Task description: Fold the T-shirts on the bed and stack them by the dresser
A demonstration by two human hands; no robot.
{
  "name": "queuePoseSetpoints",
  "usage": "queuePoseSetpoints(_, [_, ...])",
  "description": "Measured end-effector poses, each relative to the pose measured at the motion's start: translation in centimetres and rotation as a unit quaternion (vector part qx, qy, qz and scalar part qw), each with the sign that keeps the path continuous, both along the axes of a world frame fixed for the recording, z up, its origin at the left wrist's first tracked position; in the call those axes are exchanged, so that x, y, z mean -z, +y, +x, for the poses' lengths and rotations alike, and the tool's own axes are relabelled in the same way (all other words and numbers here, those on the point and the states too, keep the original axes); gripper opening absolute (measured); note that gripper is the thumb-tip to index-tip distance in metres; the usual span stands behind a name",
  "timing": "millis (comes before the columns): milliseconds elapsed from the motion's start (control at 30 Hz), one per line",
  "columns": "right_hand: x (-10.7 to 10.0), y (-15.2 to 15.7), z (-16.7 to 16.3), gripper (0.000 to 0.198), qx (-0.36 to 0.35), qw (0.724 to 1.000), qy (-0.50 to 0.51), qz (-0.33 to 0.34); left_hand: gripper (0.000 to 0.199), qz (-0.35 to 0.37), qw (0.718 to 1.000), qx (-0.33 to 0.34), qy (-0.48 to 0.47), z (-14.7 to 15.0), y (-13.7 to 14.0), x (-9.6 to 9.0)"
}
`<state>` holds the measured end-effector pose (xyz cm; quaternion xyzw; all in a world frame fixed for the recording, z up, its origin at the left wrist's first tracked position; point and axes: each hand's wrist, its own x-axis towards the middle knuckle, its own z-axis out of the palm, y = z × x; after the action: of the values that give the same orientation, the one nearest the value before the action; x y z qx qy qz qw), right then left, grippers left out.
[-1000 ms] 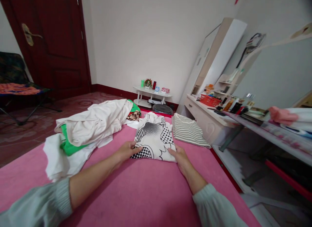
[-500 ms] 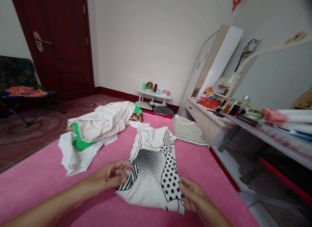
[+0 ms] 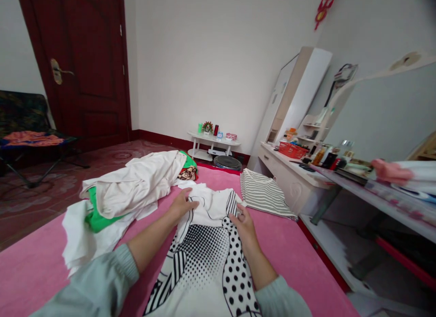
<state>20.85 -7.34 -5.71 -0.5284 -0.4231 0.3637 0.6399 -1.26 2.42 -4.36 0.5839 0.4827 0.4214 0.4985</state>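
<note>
A white shirt (image 3: pixel 204 262) with black dots, stripes and line drawings lies lengthwise before me on the pink bedspread (image 3: pixel 289 267). My left hand (image 3: pixel 184 204) pinches its left edge near the far end, thumb on top of the cloth. On the opposite edge, my right hand (image 3: pixel 243 224) has its fingers closed on the cloth beside a striped patch. The shirt's near end runs out of the bottom of the view. Fingertips under the fabric are hidden.
To the left lies a heap of white and green clothes (image 3: pixel 136 185). A folded striped garment (image 3: pixel 265 194) rests at the far right of the bed. A dressing table (image 3: pixel 282 162) with a red basket (image 3: pixel 293 149) and bottles stands along the right side.
Both hands have moved from the shirt's near part to its far end. The shirt now reaches closer to me, past the lower edge of view, and its lower part is spread out.
</note>
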Motion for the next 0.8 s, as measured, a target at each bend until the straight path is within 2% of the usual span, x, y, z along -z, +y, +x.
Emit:
queuePoseSetpoints(100, [0.5,0.4,0.4,0.067,0.002,0.999,-0.038,0.023,0.067,0.053,0.998,-0.035,-0.006,1.0,0.9,1.2])
queuePoseSetpoints(200, [0.1,0.4,0.7,0.049,0.017,0.985,-0.164,0.050,0.070,0.110,0.990,-0.084,0.028,1.2,1.2,2.0])
queuePoseSetpoints(300, [-0.7,-0.1,0.3,0.032,0.067,0.944,-0.321,0.045,0.078,0.155,0.975,-0.127,0.095,1.1,0.8,1.8])
queuePoseSetpoints(400, [-1.9,-0.3,-0.5,0.031,0.099,0.906,-0.406,0.069,0.072,0.200,0.966,-0.126,0.105,1.3,-0.1,1.0])
queuePoseSetpoints(433, [-2.4,-0.1,-0.9,0.031,0.100,0.904,-0.408,0.082,0.068,0.216,0.966,-0.106,0.094,1.4,-0.5,0.7])
queuePoseSetpoints(500, [-3.1,0.9,-1.5,0.034,0.080,0.920,-0.371,0.097,0.058,0.243,0.967,-0.048,0.063,1.8,-1.3,0.2])
queuePoseSetpoints(633, [-3.4,4.0,-2.4,0.057,-0.039,0.969,-0.233,0.074,0.050,0.298,0.953,0.046,0.024,2.1,-2.5,-0.4])
queuePoseSetpoints(700, [-2.9,5.1,-2.8,0.069,-0.091,0.981,-0.160,0.057,0.051,0.343,0.937,0.061,0.036,2.0,-2.9,-0.4])
queuePoseSetpoints(800, [-1.8,5.7,-3.2,0.065,-0.114,0.988,-0.089,0.058,0.050,0.385,0.919,0.051,0.069,1.8,-3.0,-0.4])
